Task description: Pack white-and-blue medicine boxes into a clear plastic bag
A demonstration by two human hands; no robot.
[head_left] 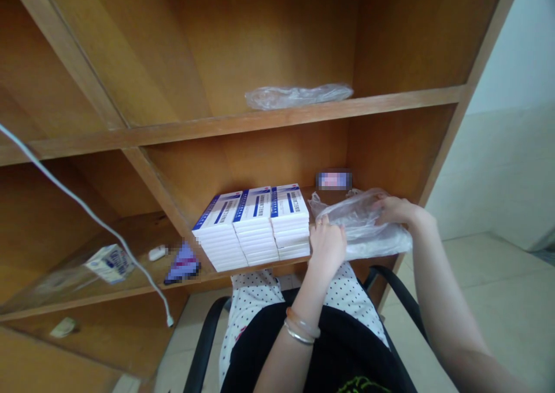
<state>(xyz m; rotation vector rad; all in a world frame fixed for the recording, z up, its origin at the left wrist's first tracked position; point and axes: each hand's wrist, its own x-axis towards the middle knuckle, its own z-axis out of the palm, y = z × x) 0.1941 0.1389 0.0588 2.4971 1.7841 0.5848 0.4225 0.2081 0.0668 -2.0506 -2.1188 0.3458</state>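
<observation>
A clear plastic bag [368,240] lies crumpled on the middle shelf, at the right end. My left hand [328,244] has its fingers curled on the bag's left part, close beside the boxes. On the bag's upper right, my right hand [401,212] grips the film, its fingertips partly hidden by folds. Three neat stacks of flat white boxes [255,231] with blue print stand side by side just left of my left hand. Whether anything lies inside the bag I cannot tell.
Another folded clear bag [299,96] rests on the shelf above. Behind my hands is a small blurred packet [333,180]. A white cable [87,208] hangs across the left compartment, before a small carton [110,263]. Black chair armrests [208,341] flank my lap.
</observation>
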